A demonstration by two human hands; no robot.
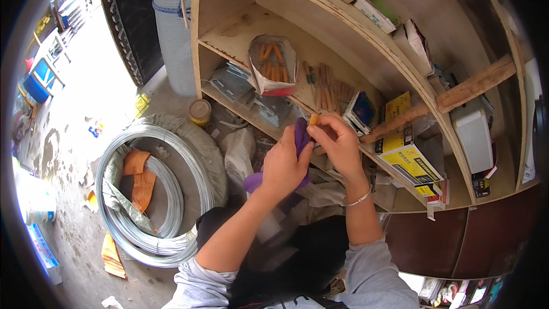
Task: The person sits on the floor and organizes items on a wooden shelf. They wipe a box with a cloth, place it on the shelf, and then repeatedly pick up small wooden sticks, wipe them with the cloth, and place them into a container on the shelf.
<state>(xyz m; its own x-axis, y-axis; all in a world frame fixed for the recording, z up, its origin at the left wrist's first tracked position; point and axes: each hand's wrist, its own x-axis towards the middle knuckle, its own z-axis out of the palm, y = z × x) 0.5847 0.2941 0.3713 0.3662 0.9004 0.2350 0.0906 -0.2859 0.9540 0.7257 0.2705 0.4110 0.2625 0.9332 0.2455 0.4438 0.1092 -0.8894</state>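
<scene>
My left hand [278,165] grips a bunched purple cloth [301,135], part of which hangs below the palm. Close beside it, my right hand [341,139] pinches a short wooden handle [314,119] between thumb and fingers, against the cloth. The rest of that handled item is hidden by the fingers and cloth. Beyond my hands, on the shelf, stands an open carton [268,86] with several wooden-handled tools [273,62] in it. More wooden-handled tools [326,90] lie in a row to its right.
Coils of galvanized wire [156,131] lie on the floor at left, near a small can [200,111]. A rolled mesh [173,51] stands against the wooden shelving [231,21]. A rough wooden post [467,88] crosses the shelves at right, above yellow boxes [409,163].
</scene>
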